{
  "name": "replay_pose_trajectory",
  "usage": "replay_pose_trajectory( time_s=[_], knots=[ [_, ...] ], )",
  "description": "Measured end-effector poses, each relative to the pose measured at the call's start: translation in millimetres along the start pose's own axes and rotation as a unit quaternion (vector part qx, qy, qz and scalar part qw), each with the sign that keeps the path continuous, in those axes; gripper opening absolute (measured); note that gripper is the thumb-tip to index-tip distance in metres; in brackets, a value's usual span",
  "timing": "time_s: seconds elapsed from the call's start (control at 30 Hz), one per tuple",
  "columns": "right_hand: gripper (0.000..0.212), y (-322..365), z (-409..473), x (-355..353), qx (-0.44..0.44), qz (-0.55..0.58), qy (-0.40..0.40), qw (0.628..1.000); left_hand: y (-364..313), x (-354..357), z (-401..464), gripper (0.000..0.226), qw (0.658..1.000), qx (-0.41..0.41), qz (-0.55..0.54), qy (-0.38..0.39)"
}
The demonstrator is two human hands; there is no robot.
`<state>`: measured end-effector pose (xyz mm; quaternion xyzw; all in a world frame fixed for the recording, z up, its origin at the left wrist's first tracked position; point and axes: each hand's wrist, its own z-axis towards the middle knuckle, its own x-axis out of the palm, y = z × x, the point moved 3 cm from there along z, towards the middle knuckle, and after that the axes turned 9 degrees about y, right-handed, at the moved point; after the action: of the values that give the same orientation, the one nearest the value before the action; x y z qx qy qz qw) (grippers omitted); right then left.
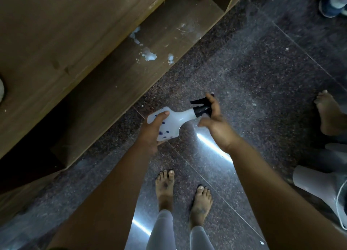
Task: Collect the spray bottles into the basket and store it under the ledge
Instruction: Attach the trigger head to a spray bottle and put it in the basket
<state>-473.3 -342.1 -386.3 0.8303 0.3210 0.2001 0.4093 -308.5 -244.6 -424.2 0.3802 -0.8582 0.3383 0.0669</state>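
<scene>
Beside the long brown wooden ledge (pixel 93 65) at upper left, a white plastic spray bottle with blue spots (pixel 174 121) hung mid-frame. It looked light, smooth, perhaps slippery. The left hand (pixel 152 133) cupped its body; the right hand's (pixel 216 122) grip circled the black trigger neck (pixel 201 109), the surer hold.

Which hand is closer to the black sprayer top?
Right. The right hand is at the black sprayer top, while the left hand holds the spray bottle at its wide base.

spray head (pixel 201 107): half behind right hand (pixel 216 122) | shoe (pixel 333 0) (top right): edge-cropped
</scene>
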Motion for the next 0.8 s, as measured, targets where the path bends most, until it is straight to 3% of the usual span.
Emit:
replay_pose_trajectory(
  time_s=[0.07,0.13,0.17,0.27,0.37,0.43,0.47,0.53,0.57,0.63,0.7,0.8],
  knots=[
    [0.077,2,-3,-5,-0.071,-0.204,0.028,0.976,-1,-4,0,0.071,0.997,-0.057,-0.037,0.022],
    [0.07,4,-6,-8,-0.084,-0.314,0.016,0.946,-1,-10,2,0.079,0.995,-0.076,-0.055,0.034],
    [0.062,3,-5,-9,-0.054,-0.355,-0.005,0.933,-1,-13,3,0.071,0.995,-0.074,-0.058,0.036],
    [0.037,7,-5,-11,0.001,-0.52,-0.08,0.851,-1,-16,4,0.028,0.996,-0.067,-0.038,0.043],
    [0.028,8,-4,-14,-0.019,-0.536,-0.068,0.841,-3,-17,1,0.015,0.998,-0.049,0.002,0.031],
    [0.028,11,-2,-16,0.002,-0.489,-0.025,0.872,-8,-19,0,0.023,0.997,0.02,0.076,-0.007],
    [0.028,14,-2,-16,0.025,-0.423,-0.001,0.906,-11,-21,0,0.032,0.991,0.067,0.112,-0.022],
    [0.035,19,-2,-12,0.079,-0.217,0.012,0.973,-15,-16,-3,0.044,0.98,0.133,0.147,-0.012],
    [0.041,21,-1,-11,0.115,-0.127,-0.011,0.985,-18,-13,-5,0.047,0.976,0.154,0.152,0.005],
    [0.043,16,0,-10,0.197,0.001,-0.038,0.98,-22,-8,-7,0.054,0.969,0.177,0.17,0.04],
    [0.044,11,-5,-10,0.27,0.042,-0.003,0.962,-23,-9,-7,0.056,0.966,0.172,0.185,0.061],
    [0.052,7,-10,-13,0.245,0.146,0.036,0.958,-15,-14,-4,0.039,0.986,0.095,0.128,0.041]
  ],
)
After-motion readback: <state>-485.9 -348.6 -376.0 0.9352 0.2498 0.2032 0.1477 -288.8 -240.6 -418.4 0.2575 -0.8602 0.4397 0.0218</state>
